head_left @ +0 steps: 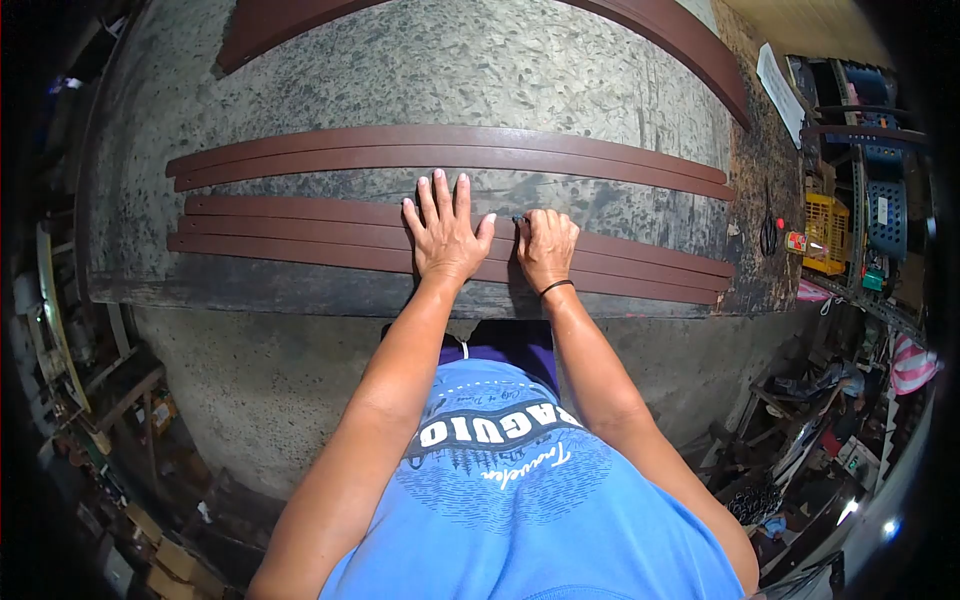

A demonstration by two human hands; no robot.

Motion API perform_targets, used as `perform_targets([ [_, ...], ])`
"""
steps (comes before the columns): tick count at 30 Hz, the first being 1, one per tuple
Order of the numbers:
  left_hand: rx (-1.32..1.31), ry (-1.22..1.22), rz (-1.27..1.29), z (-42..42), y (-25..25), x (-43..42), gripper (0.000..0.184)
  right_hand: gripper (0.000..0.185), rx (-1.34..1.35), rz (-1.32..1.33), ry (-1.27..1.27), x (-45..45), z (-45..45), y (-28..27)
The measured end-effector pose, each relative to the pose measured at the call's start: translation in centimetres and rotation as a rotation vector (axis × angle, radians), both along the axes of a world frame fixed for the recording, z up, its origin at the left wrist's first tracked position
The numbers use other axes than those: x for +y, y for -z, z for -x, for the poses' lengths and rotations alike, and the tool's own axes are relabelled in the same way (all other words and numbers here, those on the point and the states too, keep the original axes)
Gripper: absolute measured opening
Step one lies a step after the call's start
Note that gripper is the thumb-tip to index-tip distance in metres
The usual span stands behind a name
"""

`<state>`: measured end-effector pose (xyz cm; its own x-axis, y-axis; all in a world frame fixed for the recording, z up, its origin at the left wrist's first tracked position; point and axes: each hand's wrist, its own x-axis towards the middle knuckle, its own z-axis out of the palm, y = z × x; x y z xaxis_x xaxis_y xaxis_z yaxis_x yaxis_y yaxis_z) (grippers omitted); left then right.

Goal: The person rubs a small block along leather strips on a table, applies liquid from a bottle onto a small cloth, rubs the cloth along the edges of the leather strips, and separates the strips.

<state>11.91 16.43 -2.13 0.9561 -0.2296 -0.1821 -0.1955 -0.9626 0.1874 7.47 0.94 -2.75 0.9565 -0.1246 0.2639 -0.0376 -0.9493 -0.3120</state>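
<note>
Long brown strips, leather by their look, lie side by side across the worktable. My left hand [447, 235] rests flat on the near group of strips [300, 228], fingers spread and pointing to the far side. Just right of it, my right hand [547, 245] is closed over the same strips, knuckles up. A small dark tip shows beside its thumb and index finger; the rest of what it grips is hidden. Beyond both hands, a second group of brown strips [450, 148] runs across the table, untouched.
Larger curved brown pieces [290, 30] lie at the worktable's [480, 80] far side. To the right are scissors [769, 232], a small red-and-yellow packet [796, 242], a white paper sheet [780, 95] and a yellow basket [826, 230]. Clutter fills the floor at right.
</note>
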Motion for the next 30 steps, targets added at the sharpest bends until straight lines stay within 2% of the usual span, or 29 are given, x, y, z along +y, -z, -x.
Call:
perform_targets([
  [4, 0.001, -0.009, 0.005, 0.0, -0.2, 0.0, 0.075, 0.014, 0.063, 0.042, 0.115, -0.1, -0.9, 0.5],
  [10, -0.011, -0.016, 0.003, 0.1, -0.1, 0.0, 0.075, 0.012, 0.055, -0.237, 0.018, -5.9, 0.1, -0.6],
  [14, 0.017, -0.039, 0.004, -0.1, -0.5, -0.2, 0.074, 0.014, 0.094, -0.163, -0.209, -7.4, 0.2, -1.8],
  [16, 0.011, -0.041, 0.001, 0.0, -0.3, -0.1, 0.074, 0.015, 0.038, -0.119, -0.401, -6.9, -0.3, -1.1],
  [20, -0.037, -0.069, 0.013, 0.2, 0.3, 0.1, 0.074, 0.014, 0.000, -0.118, -0.511, -4.1, -3.1, -0.3],
  [26, -0.072, -0.087, 0.055, 0.1, 0.3, 0.0, 0.077, 0.012, 0.113, -0.068, -0.685, -8.3, -3.2, -1.4],
  [30, -0.105, -0.087, 0.078, 0.2, 0.5, 0.2, 0.077, 0.012, 0.088, -0.070, -0.762, -6.8, -4.5, -0.7],
])
